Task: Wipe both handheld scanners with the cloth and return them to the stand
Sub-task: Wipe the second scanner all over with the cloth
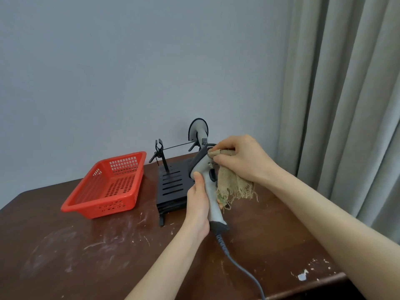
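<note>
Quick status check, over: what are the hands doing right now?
Left hand grips scanner handle. Right hand rubs cloth on its head. Second scanner on stand. Nothing obstructing.

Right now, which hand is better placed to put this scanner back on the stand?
Left. The left hand already grips the scanner by its handle, just in front of the stand; the right hand is busy holding the cloth.

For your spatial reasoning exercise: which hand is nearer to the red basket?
Left. The left hand grips the scanner handle just right of the red basket; the right hand, holding the cloth, is farther right.
</note>
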Motion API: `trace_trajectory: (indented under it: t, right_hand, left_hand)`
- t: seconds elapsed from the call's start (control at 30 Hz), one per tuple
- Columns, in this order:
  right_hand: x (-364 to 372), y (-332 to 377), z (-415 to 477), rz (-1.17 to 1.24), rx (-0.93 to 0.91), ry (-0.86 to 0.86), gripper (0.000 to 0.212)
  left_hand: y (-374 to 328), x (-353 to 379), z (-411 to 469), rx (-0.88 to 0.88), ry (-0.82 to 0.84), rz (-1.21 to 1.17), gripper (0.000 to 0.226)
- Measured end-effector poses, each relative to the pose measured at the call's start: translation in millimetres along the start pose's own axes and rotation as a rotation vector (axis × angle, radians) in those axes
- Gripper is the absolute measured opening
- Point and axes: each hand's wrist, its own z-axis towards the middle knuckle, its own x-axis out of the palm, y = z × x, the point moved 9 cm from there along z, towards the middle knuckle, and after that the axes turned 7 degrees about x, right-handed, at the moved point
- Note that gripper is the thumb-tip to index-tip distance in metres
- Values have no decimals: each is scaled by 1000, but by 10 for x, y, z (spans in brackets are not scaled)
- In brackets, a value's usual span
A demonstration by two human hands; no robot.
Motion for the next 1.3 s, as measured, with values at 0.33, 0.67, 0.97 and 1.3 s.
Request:
trace_trajectory:
  t: [0.33,0.67,0.97,1.3]
  right_hand:
    - [-61,-150,76,-236,52,-22,16]
    - [-96,-189,81,-458,72,-125,21]
    - [-79,-132,65,-505,11,-105,24]
    - [-40,-121,49,-265,4,-49,23]
  left_hand:
    - [-26,65,-16,5,50,-87,62]
    - [11,66,-30,-8,54,-108,59]
    - [21,69,-31,-28,46,-115,60]
    - [29,67,-11,-25,33,-98,62]
